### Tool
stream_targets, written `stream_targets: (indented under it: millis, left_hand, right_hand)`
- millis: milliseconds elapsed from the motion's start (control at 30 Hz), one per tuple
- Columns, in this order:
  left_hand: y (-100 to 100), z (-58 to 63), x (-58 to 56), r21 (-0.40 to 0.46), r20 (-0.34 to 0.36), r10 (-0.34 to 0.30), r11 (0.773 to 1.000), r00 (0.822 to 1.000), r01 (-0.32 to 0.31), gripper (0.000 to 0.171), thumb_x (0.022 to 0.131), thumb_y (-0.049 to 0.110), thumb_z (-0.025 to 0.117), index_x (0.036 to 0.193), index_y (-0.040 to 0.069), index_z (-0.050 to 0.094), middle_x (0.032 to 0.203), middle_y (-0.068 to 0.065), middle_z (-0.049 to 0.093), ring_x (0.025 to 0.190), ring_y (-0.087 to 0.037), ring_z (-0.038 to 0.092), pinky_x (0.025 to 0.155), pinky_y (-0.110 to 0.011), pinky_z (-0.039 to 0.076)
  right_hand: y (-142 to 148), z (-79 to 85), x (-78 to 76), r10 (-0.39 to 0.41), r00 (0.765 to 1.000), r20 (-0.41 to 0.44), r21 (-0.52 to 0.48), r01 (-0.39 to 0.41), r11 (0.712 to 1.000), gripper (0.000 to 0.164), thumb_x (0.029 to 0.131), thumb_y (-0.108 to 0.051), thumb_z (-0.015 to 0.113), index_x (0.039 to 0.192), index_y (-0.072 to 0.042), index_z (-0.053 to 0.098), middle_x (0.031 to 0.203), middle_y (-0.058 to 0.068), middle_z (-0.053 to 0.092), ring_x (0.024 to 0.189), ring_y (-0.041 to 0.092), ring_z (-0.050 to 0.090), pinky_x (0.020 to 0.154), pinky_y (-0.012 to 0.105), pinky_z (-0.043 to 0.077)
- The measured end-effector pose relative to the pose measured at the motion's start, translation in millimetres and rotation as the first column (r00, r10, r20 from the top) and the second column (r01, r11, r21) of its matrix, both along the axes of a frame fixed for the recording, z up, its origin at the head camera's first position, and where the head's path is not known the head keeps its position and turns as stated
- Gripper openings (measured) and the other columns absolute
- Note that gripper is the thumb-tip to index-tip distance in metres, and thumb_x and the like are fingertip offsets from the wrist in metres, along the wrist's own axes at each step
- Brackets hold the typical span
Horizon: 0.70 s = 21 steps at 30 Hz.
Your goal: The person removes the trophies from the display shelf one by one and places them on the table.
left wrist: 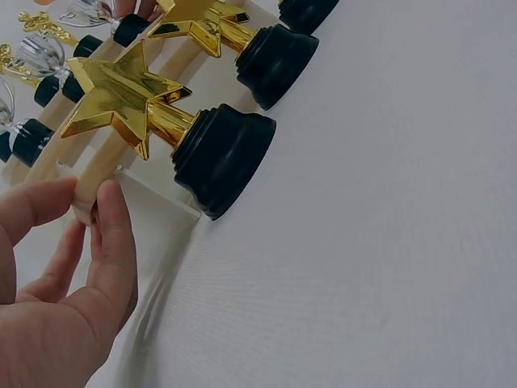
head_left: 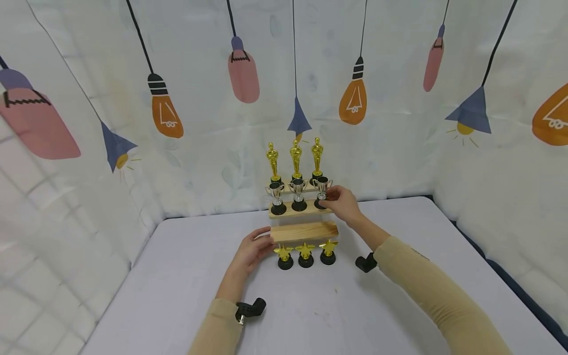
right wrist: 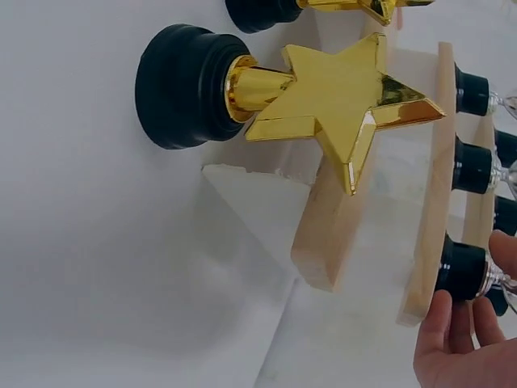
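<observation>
My left hand pinches the left end of the lowest wooden board, thumb on one side and fingers on the other, as the left wrist view shows. My right hand holds a silver trophy cup low down, around its black base, at the right end of the middle board. Two more silver cups stand to its left on that board. Gold statuettes line the top board behind them. The lowest board carries nothing.
Gold star trophies on black bases stand on the white table in front of the lowest board. A white stepped support sits under the boards. Behind the table hangs a white curtain printed with lamps.
</observation>
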<state>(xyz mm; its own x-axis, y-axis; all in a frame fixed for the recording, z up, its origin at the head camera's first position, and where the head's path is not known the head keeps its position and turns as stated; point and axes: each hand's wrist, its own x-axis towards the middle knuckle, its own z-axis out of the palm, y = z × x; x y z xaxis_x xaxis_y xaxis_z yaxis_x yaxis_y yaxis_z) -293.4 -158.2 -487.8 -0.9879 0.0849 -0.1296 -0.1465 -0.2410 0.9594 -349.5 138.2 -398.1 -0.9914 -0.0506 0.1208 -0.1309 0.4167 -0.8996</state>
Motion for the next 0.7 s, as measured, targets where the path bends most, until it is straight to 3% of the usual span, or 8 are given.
stream_targets:
  millis: [400,700]
  left_hand:
    - [-0.1,1.2,0.7,-0.002,-0.008,0.007,1.0,1.0,-0.007,0.049,0.097,-0.008,0.061,0.144,-0.009,0.047,0.127,-0.028,0.057,0.101,-0.024,0.067,0.089,-0.033,0.059]
    - [-0.3,1.8,2.1,0.006,-0.005,0.004,1.0,1.0,-0.004,0.05,0.097,-0.008,0.061,0.144,-0.008,0.046,0.128,-0.029,0.057,0.103,-0.024,0.067,0.089,-0.034,0.059]
  right_hand:
    - [-7.1,2.4,-0.4,-0.011,1.0,-0.001,0.047,0.011,0.999,0.046,0.093,-0.018,0.078,0.13,0.003,0.061,0.118,0.019,0.065,0.111,0.033,0.061,0.093,0.046,0.054]
    - [-7.3,-1.3,-4.5,0.012,0.999,0.035,-0.004,-0.012,1.0,0.052,0.094,-0.015,0.077,0.138,0.005,0.058,0.125,0.021,0.064,0.116,0.034,0.06,0.097,0.045,0.053]
